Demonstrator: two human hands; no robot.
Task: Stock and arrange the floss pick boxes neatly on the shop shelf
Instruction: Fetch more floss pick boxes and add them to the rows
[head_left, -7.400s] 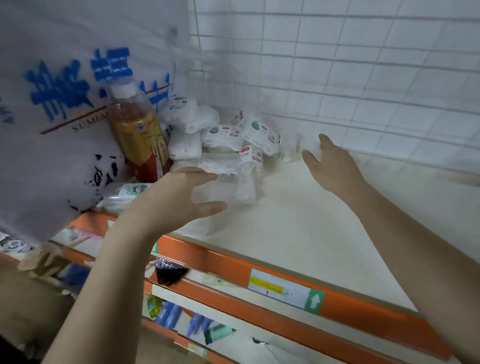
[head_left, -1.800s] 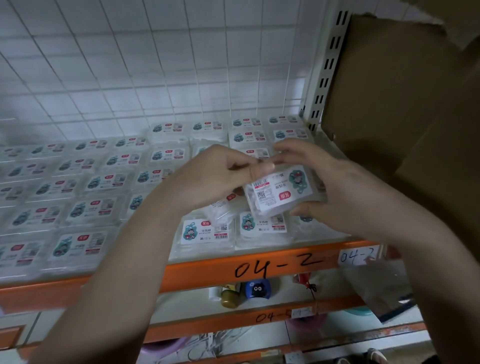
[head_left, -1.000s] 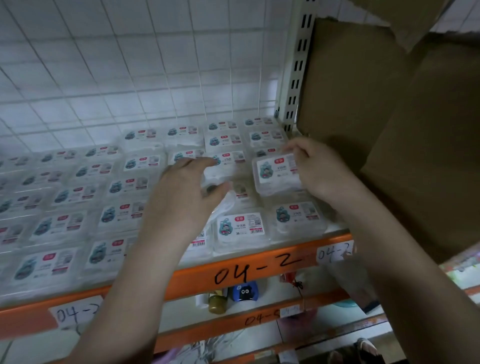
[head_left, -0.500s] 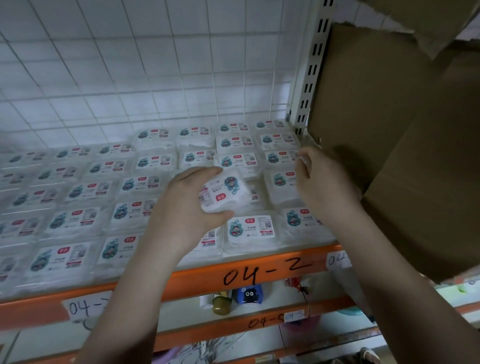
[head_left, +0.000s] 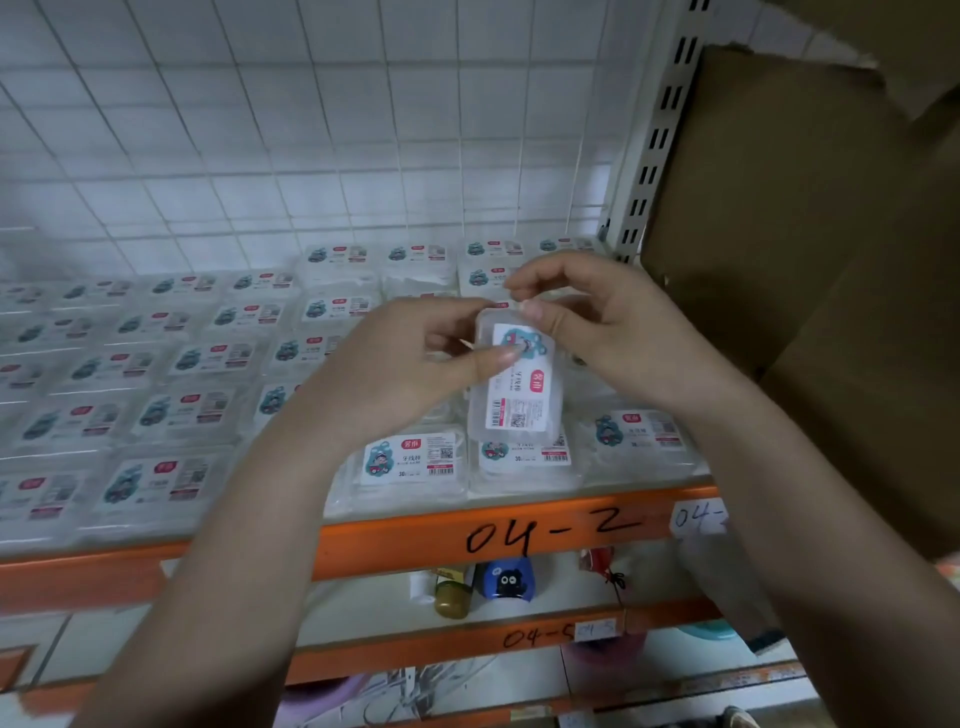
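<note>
Left hand (head_left: 410, 364) and right hand (head_left: 608, 332) now both pinching one floss pick box (head_left: 517, 384), lifted and turned lengthwise since half a second ago; clear box, white label, above filled rows on shelf (head_left: 498, 535) front right.

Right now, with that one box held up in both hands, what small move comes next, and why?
Probably turn the held box flat with its label sideways. The left hand and right hand pinch it standing on end, while the shelved boxes lie flat with labels level, in neat rows.
</note>
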